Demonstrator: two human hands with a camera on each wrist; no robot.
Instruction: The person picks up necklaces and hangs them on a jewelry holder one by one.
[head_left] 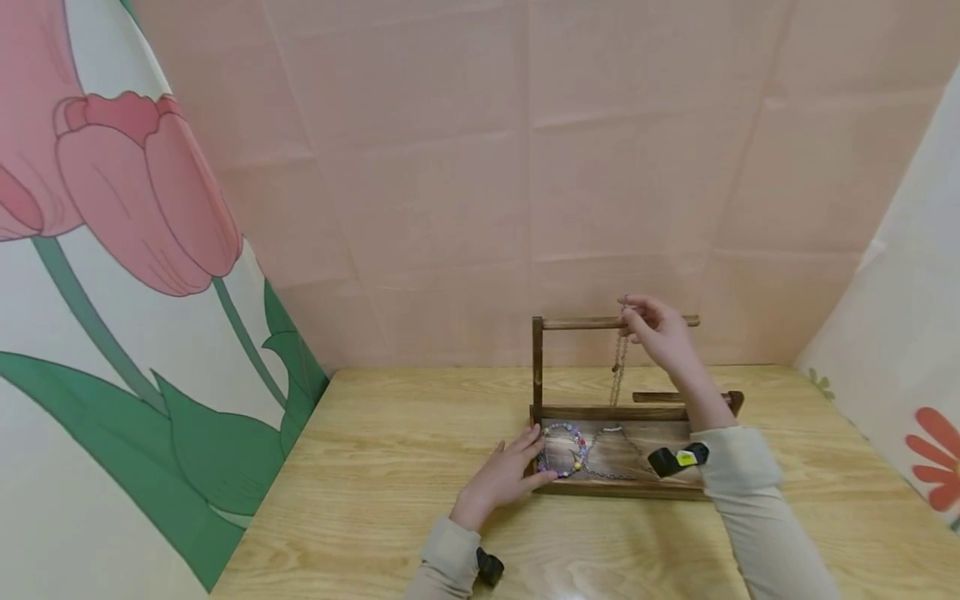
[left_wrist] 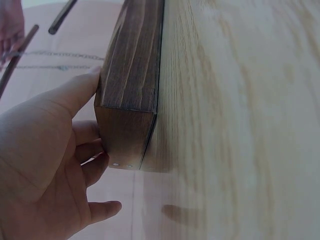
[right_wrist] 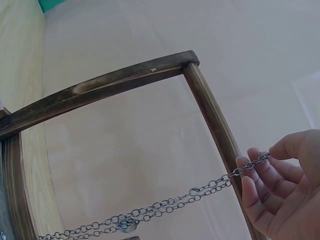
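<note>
R grip (head_left: pixel 660 331) pinches silver chain (right_wrist: pixel 157 205) at top bar (head_left: pixel 581 323) of wood rack (head_left: pixel 537 367); L grip (head_left: pixel 510 468) holds tray (head_left: pixel 622 491), L end.

Left hand (head_left: pixel 510 467) held low, thumb (left_wrist: pixel 77 92) apart from fingers, little finger (left_wrist: pixel 104 211) extended. Left forearm reaches up from bottom edge, pale sleeve (head_left: pixel 447 552) ending near wrist. Right hand (head_left: pixel 658 332) raised higher, thumb (right_wrist: pixel 290 146) and fingers (right_wrist: pixel 270 180) in pinch. Right forearm (head_left: pixel 705 396) slants up and inward from lower right, partly bare above pale cuff (head_left: pixel 738 462).
</note>
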